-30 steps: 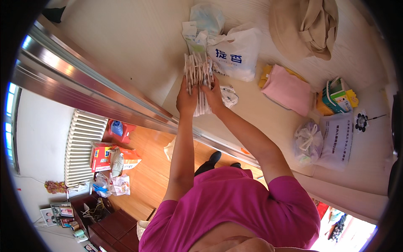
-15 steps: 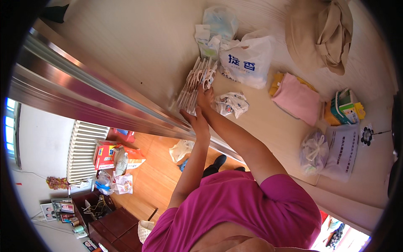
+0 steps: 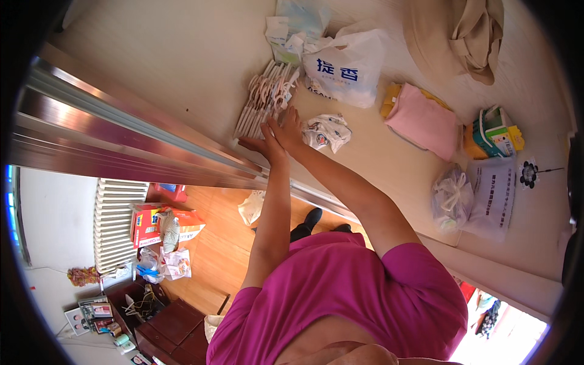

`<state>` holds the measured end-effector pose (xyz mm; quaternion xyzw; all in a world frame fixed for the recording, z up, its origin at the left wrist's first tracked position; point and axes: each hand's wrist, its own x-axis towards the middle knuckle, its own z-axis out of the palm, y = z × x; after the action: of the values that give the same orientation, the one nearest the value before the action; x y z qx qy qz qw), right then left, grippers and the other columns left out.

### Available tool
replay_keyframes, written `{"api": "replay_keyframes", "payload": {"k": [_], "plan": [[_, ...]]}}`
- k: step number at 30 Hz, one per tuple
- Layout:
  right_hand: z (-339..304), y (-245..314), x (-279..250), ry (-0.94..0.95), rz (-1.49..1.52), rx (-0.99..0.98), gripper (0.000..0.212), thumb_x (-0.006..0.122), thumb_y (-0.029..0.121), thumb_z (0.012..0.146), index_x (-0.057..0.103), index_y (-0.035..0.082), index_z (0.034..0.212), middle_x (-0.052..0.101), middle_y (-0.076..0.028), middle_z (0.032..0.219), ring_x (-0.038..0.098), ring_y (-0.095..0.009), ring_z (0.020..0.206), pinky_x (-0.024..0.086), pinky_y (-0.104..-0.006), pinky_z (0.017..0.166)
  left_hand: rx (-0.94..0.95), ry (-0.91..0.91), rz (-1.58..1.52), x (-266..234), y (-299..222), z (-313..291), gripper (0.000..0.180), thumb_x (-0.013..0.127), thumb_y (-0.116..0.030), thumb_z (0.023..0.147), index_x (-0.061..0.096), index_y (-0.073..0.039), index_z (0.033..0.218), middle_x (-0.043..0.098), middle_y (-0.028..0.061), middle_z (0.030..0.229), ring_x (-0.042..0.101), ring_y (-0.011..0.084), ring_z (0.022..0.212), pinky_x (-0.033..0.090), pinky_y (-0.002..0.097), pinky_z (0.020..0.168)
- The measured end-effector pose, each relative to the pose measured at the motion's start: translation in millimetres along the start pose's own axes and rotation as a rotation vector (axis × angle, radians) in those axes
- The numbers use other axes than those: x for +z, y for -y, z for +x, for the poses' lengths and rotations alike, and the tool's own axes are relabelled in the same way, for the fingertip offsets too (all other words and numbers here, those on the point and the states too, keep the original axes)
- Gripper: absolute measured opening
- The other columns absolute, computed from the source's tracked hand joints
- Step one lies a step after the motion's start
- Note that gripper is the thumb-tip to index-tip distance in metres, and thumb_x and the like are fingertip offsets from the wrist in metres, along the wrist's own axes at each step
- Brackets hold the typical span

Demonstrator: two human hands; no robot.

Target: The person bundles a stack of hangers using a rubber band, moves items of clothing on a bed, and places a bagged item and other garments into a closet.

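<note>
A stack of white and pinkish clothes hangers [image 3: 263,100] lies on the pale shelf, beside the metal-edged sliding door. At its near end is my left hand [image 3: 266,145], its fingers spread and pointing away from me. My right hand [image 3: 288,129] rests against it, fingers stretched out alongside the hangers' near right corner. Neither hand is closed round anything; whether they still touch the hangers is hard to make out. Just right of my right hand lies a crumpled white printed plastic bag [image 3: 328,131]. Behind it stands a fuller white plastic bag [image 3: 344,64] with blue print.
Folded pink and yellow cloths [image 3: 423,121], a green and yellow box [image 3: 496,134] and a tied clear bag [image 3: 451,198] are along the right. Beige fabric [image 3: 459,36] lies at the back. Metal door tracks [image 3: 134,121] border the shelf's left; below are floor, radiator [image 3: 118,225] and red boxes [image 3: 161,225].
Both hands have drawn back from over the hangers to their near end, and my right hand has come off the hooks. The whole view has shifted slightly; the hangers lie in the same place.
</note>
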<state>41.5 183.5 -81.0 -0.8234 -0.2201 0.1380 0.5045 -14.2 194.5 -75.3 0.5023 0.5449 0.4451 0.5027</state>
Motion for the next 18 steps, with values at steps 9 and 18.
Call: {"api": "replay_keyframes", "payload": {"k": [9,18], "plan": [[-23.3,-25.4,-143.7,-0.216,-0.404,-0.407,0.071,0.075,0.026,0.076,0.048,0.012,0.14,0.045,-0.016,0.143,0.039,-0.037,0.132,0.03,-0.0504,0.108,0.291,0.044,0.143,-17.8,-19.0,-35.8,0.092,0.062,-0.026,0.092,0.001,0.005,0.153,-0.001,0.0248,0.162,-0.001,0.0345,0.151,0.004,0.0444,0.122],[-17.5,-73.1,-197.2,0.261,-0.194,-0.154,0.045,0.069,0.026,0.084,0.06,0.009,0.125,0.067,-0.015,0.11,0.064,-0.027,0.102,0.049,-0.0366,0.09,-0.106,0.601,-0.012,-17.5,3.9,-88.0,0.074,0.068,-0.032,0.092,0.031,-0.003,0.148,0.037,0.0179,0.144,0.034,0.0273,0.136,0.03,0.0479,0.111]]}}
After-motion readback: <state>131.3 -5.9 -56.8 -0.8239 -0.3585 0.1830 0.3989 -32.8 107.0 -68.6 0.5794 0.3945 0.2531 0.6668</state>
